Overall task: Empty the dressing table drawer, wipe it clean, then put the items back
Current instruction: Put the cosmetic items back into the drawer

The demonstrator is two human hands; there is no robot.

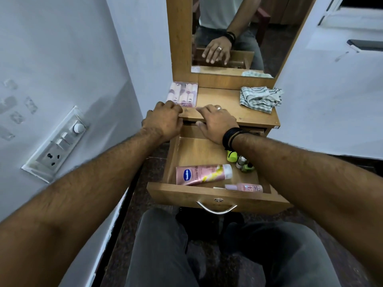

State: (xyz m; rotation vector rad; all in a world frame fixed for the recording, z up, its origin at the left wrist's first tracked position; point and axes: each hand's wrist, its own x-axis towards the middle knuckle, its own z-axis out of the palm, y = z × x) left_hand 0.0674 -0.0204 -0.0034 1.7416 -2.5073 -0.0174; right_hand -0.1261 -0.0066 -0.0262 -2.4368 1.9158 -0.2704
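The wooden drawer (207, 196) is pulled out, and inside lie a pink lotion tube (202, 174), a small pink bottle (246, 187) and several small bottles (242, 163) at the right. A clear case of small pink and white items (183, 94) sits on the table top (223, 98) at the left. My left hand (163, 121) has its curled fingers touching the case's near edge. My right hand (215, 123) rests flat over the table's front edge, above the drawer's back. A striped cloth (260, 98) lies crumpled on the top at the right.
A mirror (238, 34) stands behind the table top and reflects my hand. White walls close in on both sides, with a switch and socket panel (59, 143) on the left wall. My knees (207, 249) are below the drawer handle (216, 208).
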